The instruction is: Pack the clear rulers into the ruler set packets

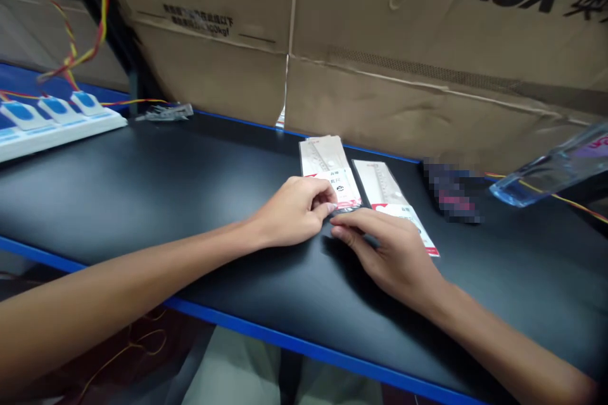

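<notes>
A pile of flat clear packets of rulers (323, 155) with white and red labels lies toward the back of the black table. My left hand (299, 212) pinches the near, red-edged end of the top packet between thumb and forefinger. Close by on the right, my right hand (387, 253) has thumb and forefinger together at the same packet's clear plastic edge. Whatever sits between those right fingertips is too small to make out. Another ruler packet (380, 183) lies beside the pile, its lower part partly behind my right hand.
Large cardboard boxes (427, 95) stand along the table's back edge. A white power strip (61, 133) with plugs is at the left, near some small clear packets (168, 112). On the right are a blurred dark object (449, 193) and a tilted clear bottle (546, 168).
</notes>
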The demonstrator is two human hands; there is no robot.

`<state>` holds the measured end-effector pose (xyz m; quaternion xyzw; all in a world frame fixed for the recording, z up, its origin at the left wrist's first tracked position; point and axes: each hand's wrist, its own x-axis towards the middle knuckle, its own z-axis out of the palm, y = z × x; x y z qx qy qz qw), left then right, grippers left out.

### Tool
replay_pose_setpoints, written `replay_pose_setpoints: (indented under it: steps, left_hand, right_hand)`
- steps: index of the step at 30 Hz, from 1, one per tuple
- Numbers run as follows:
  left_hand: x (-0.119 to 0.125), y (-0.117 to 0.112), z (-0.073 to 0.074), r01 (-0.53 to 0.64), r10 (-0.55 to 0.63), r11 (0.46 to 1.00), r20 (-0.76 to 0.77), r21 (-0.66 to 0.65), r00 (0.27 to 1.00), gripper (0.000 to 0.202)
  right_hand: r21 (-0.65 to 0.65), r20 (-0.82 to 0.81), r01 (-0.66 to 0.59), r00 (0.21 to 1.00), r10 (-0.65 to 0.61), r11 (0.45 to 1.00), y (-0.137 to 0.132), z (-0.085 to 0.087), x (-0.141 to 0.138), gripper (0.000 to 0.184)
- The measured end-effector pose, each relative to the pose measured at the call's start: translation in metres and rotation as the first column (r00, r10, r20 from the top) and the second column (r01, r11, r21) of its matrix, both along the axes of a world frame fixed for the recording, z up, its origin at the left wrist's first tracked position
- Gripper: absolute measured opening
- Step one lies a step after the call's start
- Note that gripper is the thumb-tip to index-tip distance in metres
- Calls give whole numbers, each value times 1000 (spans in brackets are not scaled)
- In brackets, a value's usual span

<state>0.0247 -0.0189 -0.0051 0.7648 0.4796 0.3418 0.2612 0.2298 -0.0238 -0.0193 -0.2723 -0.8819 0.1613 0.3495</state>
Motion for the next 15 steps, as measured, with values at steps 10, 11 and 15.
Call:
replay_pose_setpoints:
  steps: [10, 11, 15]
  left_hand:
    - [-4, 0, 3, 4, -1, 995, -36, 95, 999, 8]
    - [-6, 1, 3, -12, 17, 993, -42, 117, 999, 7]
    - [-12, 6, 3, -82, 94, 981, -61, 179, 994, 9]
  right_hand:
    - [-78, 16, 121, 993, -120, 990, 5, 7, 6, 14]
    - [-81, 28, 141, 990, -140, 987, 6, 8, 9, 13]
    - [-86, 62, 197, 979, -192, 977, 12, 11, 15, 13]
